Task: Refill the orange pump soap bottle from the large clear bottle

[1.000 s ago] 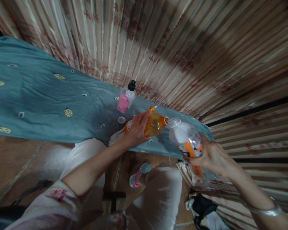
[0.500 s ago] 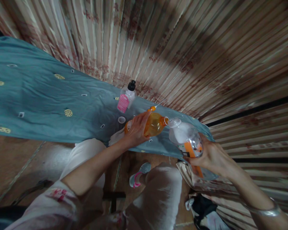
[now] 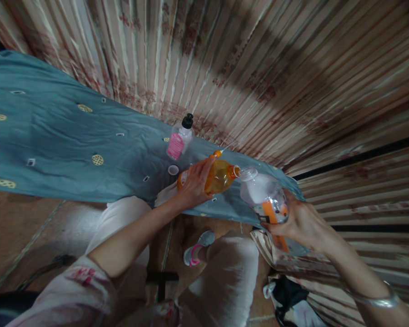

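Observation:
My left hand (image 3: 194, 184) is wrapped round an amber plastic bottle (image 3: 221, 176), tipped on its side with its open neck pointing right. A clear plastic bottle (image 3: 259, 188) with an orange label is gripped in my right hand (image 3: 295, 220), its uncapped mouth tilted up to the left. The two mouths are close together; whether they touch I cannot tell. Something whitish shows inside the clear bottle's upper part. By the left fingertips is a small orange piece (image 3: 218, 154) with a thin pale rod. A white cap (image 3: 173, 170) lies left of the amber bottle.
A pump-style bottle with a black top and pink label (image 3: 175, 146) is on the teal patterned cloth (image 3: 64, 145). A pleated curtain (image 3: 204, 81) hangs behind it. Dark and pale fabric (image 3: 289, 295) lies low at the right.

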### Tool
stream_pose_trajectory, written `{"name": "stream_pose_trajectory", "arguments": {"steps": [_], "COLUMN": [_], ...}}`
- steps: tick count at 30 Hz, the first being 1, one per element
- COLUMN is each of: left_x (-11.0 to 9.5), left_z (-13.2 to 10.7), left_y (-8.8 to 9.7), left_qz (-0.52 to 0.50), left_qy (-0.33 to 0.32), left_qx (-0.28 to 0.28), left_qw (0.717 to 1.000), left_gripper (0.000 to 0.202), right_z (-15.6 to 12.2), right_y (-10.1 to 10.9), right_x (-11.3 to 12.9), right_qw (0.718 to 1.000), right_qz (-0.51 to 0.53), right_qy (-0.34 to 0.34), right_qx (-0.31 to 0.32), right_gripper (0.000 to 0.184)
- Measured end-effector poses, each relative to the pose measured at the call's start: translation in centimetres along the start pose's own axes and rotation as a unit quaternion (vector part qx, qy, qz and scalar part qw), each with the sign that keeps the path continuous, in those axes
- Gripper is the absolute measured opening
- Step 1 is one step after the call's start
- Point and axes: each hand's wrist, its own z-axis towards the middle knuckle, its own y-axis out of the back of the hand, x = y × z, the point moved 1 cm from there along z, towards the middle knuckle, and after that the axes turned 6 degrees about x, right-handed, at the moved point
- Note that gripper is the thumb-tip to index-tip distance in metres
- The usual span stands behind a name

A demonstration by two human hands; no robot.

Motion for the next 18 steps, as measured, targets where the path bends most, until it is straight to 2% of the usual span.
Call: {"name": "stream_pose_trajectory", "arguments": {"steps": [8, 18], "left_x": [0.22, -0.05], "left_z": [-0.06, -0.16], "left_y": [-0.18, 0.10], "left_qz": [0.000, 0.036], "left_qy": [-0.014, -0.001], "left_qx": [-0.009, 0.000], "left_qw": [1.000, 0.999], "left_gripper": [0.113, 0.114], "right_z": [-0.09, -0.06], "right_y": [-0.01, -0.01], "right_x": [0.09, 0.12], "right_qw": [1.000, 1.000], "right_qz": [0.005, 0.003], "right_qy": [-0.001, 0.018], "right_qx": [0.006, -0.001], "right_gripper": [0.058, 0.053]}}
